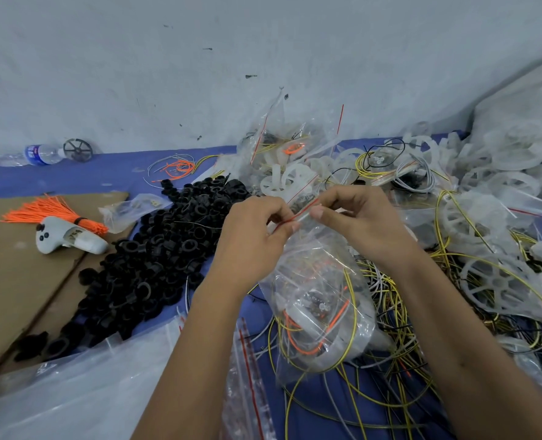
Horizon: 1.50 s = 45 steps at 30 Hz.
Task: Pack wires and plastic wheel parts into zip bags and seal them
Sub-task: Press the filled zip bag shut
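Fingertips of our left hand [257, 230] and right hand [355, 217] pinch the zip bag [317, 300] top; contents blur behind crinkled plastic.

clear zip bag [314, 300] with red strip, black rings [155, 249], yellow wires [390, 312], blue cloth [73, 176]

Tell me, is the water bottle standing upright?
No, the water bottle lies on its side by the wall, far left of both hands.
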{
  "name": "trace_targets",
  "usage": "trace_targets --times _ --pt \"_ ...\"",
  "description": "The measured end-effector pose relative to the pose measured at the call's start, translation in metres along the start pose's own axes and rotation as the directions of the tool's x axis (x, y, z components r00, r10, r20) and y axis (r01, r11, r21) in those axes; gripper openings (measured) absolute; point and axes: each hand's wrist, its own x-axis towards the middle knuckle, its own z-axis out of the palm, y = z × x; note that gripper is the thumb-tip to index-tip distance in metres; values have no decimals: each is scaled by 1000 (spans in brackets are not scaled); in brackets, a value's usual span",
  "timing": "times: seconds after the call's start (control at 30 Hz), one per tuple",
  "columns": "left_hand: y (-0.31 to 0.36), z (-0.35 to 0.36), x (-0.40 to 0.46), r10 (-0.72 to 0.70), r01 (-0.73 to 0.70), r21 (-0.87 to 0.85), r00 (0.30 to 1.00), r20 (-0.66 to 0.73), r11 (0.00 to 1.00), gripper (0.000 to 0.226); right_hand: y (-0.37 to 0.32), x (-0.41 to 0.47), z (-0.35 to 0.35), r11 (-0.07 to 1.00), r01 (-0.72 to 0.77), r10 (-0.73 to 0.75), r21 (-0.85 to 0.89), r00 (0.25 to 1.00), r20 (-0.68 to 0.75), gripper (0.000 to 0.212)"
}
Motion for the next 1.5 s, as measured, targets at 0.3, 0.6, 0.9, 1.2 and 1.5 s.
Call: trace_targets --times 0.3,0.6,0.9,1.2,1.5 --pt "4 0 0 -13 18 -138 999 38 990 9 -1 -2 3 997 24 -28 67 998 53 3" --pt "-1 3 -1 -64 70 -84 995 80 994 9 -2 -3 0 999 36 -38 25 996 86 5" --pt "-7 3 -1 -35 33 37 999 40 999 7 1 -2 1 1000 -4 3 18 1000 25 9" --pt "-4 1 -1 -4 5 -16 998 67 1000 5 -4 -4 7 999 -34 34 4 999 13 4" --pt "-5 -1 0 17 -22 73 998 61 997 6 -17 -1 7 921 125 -97 -369 991 94 6"
